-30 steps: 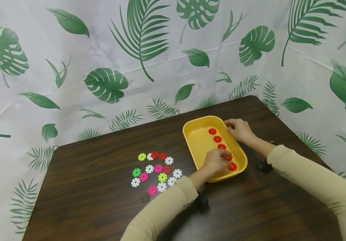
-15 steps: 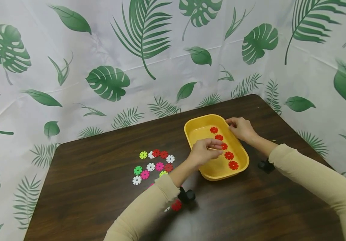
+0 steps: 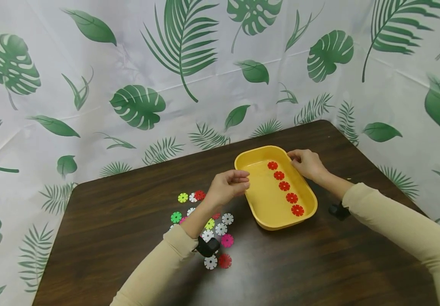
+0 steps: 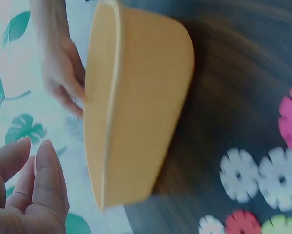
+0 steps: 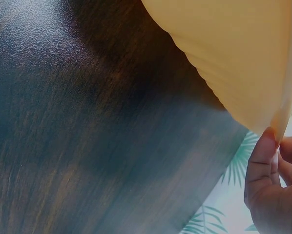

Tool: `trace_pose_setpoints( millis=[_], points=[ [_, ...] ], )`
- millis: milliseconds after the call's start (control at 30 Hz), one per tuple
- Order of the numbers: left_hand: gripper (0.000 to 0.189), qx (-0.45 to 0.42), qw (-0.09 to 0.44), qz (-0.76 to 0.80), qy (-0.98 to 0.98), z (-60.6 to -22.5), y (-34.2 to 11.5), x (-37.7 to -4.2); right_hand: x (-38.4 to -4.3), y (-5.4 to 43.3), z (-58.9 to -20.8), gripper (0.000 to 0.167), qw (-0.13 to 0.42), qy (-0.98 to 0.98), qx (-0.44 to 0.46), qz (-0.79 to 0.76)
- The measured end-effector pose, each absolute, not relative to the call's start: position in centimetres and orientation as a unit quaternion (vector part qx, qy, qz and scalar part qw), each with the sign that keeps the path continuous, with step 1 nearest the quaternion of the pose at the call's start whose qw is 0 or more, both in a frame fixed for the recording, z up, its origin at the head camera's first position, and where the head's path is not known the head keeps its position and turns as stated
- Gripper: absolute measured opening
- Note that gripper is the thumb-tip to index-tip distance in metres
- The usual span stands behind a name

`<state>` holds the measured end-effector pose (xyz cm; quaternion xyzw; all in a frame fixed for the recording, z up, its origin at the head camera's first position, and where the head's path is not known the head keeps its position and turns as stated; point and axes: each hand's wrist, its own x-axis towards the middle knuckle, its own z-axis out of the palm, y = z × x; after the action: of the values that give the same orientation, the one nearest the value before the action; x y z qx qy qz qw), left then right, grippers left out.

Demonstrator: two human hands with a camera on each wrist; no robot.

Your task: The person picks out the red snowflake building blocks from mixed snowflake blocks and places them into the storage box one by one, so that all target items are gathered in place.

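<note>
— Start with the hands: holding anything?

— At the left hand (image 3: 225, 187), no: released, with fingers loosely bent and nothing to be seen between thumb and fingertips. At the right hand (image 3: 308, 165), yes: pinching the rim of the yellow tray (image 3: 259, 191), on the right long side, near the far end

— Where to look for that tray?

— Between both hands, on the table (image 3: 338, 259). Runs lengthwise from far left to near right. Note the left hand raised just beside the left long side, not touching

— And inside?

— Count five red discs (image 3: 283, 184), lined up along the right long side

— Loose discs (image 3: 220, 231) nearer to which hand?

— To the left, clearly: scattered below and around that wrist, in white, pink, red, yellow and green, some hidden from view. Judge this to matter most: loose discs on one side of the left hand, tray on the other

— Farther out?

— Find small black cameras (image 3: 210, 247) at the wrists, pale sleeves (image 3: 154, 265), then a leaf-printed sheet (image 3: 220, 38) behind the table
</note>
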<state>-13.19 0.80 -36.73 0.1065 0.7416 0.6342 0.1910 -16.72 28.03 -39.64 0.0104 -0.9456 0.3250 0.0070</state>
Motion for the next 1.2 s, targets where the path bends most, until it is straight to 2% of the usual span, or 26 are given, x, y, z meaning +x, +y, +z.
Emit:
trace_pose_setpoints(
  millis=[633, 1200],
  points=[
    [0.038, 0.042, 0.142, 0.627, 0.764, -39.1, -6.7, -14.8, -16.7, 28.2, -39.9, 0.031, 0.0, -0.944, 0.005, 0.329],
    [0.037, -0.041, 0.089, 0.581, 0.808, -42.9, -9.7, -15.9, -16.7, 28.0, -39.8, 0.031, 0.0, -0.945, 0.008, 0.328]
  ],
)
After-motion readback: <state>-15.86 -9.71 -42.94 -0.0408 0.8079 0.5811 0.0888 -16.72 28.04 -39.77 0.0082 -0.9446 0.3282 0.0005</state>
